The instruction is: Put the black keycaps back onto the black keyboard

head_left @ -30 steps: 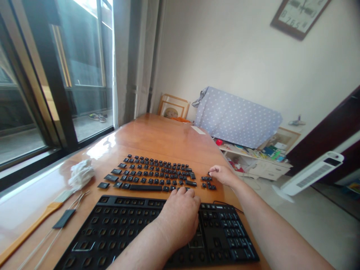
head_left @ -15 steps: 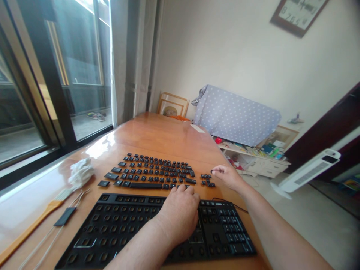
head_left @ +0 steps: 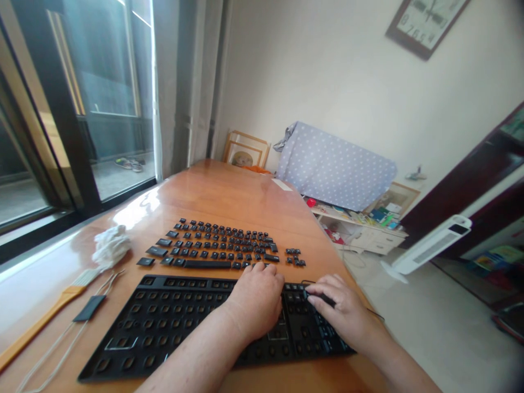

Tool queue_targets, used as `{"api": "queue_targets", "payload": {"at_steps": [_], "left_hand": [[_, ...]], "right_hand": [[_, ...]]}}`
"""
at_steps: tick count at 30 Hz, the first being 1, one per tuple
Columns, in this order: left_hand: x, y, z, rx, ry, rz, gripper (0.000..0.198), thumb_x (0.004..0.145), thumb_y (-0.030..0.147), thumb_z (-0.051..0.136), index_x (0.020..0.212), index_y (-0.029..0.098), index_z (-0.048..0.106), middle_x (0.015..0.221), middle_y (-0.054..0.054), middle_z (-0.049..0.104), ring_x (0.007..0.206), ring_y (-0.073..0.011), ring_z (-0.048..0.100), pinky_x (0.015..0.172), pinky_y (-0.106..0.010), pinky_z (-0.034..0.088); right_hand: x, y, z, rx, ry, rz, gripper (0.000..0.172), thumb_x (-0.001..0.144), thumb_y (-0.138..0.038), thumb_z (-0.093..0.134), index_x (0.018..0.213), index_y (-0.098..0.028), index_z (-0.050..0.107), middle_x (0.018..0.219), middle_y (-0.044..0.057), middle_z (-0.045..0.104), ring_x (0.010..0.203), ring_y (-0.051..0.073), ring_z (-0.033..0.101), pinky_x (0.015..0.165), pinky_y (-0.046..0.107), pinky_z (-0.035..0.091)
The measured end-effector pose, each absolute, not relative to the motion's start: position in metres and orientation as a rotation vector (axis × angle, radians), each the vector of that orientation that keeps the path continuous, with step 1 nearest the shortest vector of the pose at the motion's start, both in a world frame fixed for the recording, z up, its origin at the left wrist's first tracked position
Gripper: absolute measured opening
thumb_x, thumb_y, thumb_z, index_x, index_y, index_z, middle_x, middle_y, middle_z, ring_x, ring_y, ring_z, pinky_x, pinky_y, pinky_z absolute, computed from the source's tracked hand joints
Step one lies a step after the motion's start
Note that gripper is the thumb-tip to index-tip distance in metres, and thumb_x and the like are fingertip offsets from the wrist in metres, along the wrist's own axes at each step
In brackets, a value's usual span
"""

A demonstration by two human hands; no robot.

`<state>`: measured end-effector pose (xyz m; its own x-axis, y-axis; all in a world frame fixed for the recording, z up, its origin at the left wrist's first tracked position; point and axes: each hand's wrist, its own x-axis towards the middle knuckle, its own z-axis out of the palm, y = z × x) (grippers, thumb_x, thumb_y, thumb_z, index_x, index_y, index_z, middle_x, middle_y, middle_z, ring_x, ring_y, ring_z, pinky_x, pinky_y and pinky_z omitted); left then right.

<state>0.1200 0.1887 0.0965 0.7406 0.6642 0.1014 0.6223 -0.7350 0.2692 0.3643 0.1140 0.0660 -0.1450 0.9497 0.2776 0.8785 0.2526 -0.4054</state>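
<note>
A black keyboard [head_left: 100,349] lies on the wooden table, its left and middle parts stripped to bare key sockets. Keycaps still sit on its right-hand number block. My left hand [head_left: 257,297] rests over the keyboard's middle, fingers curled at its back edge with the tips hidden. Above the upper right part, my right hand [head_left: 341,311] has its thumb and forefinger apart, close to the keys, and I see nothing between them. Behind the keyboard, loose black keycaps [head_left: 215,245] lie in rows, with the long space bar [head_left: 208,264] in front. A smaller keycap group [head_left: 295,257] lies to their right.
Left of the keyboard are an orange-handled brush [head_left: 61,300], a crumpled white tissue [head_left: 111,245] and a dark-handled tool with wire loops [head_left: 90,308]. A cable [head_left: 374,314] runs near my right wrist. The table's right edge drops to the floor.
My right hand has left a small keycap with the group at the right and come back toward me, over the keyboard. My left hand stays in place; the view has shifted slightly.
</note>
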Motion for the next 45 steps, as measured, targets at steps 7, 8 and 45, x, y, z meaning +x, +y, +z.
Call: {"api": "queue_targets", "payload": {"at_steps": [7,8,45], "left_hand": [[0.12,0.188,0.098,2.725,1.016,0.286,0.025,0.09,0.024,0.042,0.097,0.018,0.066,0.112,-0.013,0.065,0.11,-0.033,0.059,0.097,-0.054,0.051],[0.12,0.188,0.098,2.723,1.015,0.29,0.025,0.09,0.025,0.042,0.097,0.018,0.066,0.112,-0.013,0.065,0.11,-0.0331,0.059,0.097,-0.054,0.051],[0.12,0.189,0.094,2.735,1.023,0.363,0.024,0.088,0.023,0.043,0.095,0.018,0.066,0.109,-0.012,0.066,0.107,-0.0329,0.061,0.092,-0.052,0.053]], "right_hand": [[0.356,0.111,0.064,-1.676,-2.117,0.1,0.019,0.1,-0.035,0.056,0.103,-0.027,0.073,0.098,0.008,0.066,0.097,0.025,0.059,0.086,0.04,0.052],[0.356,0.111,0.064,-1.674,-2.126,0.088,0.019,0.1,-0.035,0.056,0.103,-0.027,0.073,0.098,0.008,0.066,0.097,0.025,0.059,0.086,0.04,0.052],[0.333,0.106,0.077,-1.809,-2.292,-0.119,0.024,0.1,-0.022,0.05,0.091,-0.025,0.072,0.086,0.008,0.063,0.086,0.025,0.054,0.074,0.039,0.046]]}}
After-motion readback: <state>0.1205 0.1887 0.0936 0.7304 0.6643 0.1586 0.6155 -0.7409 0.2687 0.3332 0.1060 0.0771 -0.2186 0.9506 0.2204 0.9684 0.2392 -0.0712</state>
